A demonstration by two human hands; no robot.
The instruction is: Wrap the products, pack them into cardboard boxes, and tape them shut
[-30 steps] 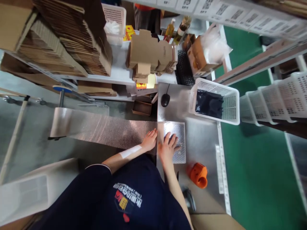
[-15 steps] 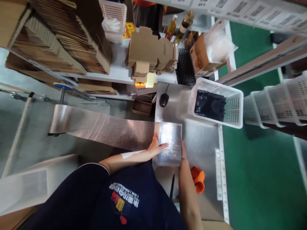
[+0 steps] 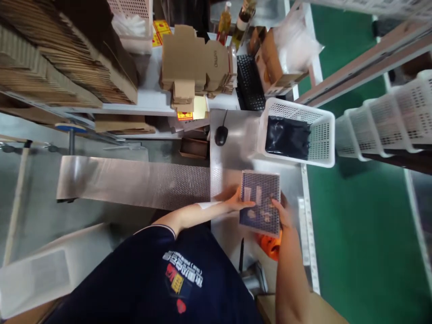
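Both my hands hold a flat packet wrapped in bubble wrap (image 3: 259, 202) lifted a little above the steel table (image 3: 232, 153). My left hand (image 3: 236, 202) grips its left edge with the thumb on top. My right hand (image 3: 283, 213) grips its right edge, slightly blurred. A long sheet of bubble wrap (image 3: 135, 182) stretches from a roll at the left up to the table's edge. An orange tape dispenser (image 3: 270, 243) lies on the table just under the packet.
A white basket (image 3: 297, 135) with a black bag inside stands at the table's back right. A black mouse (image 3: 221, 135) and keyboard (image 3: 249, 83) lie behind. Flat cardboard boxes (image 3: 195, 63) are stacked on the white shelf. More white baskets (image 3: 388, 121) sit at right.
The wrapped packet, pressed flat on the table a second ago, has been gripped by both hands, lifted and carried to the right. It is now separate from the long sheet.
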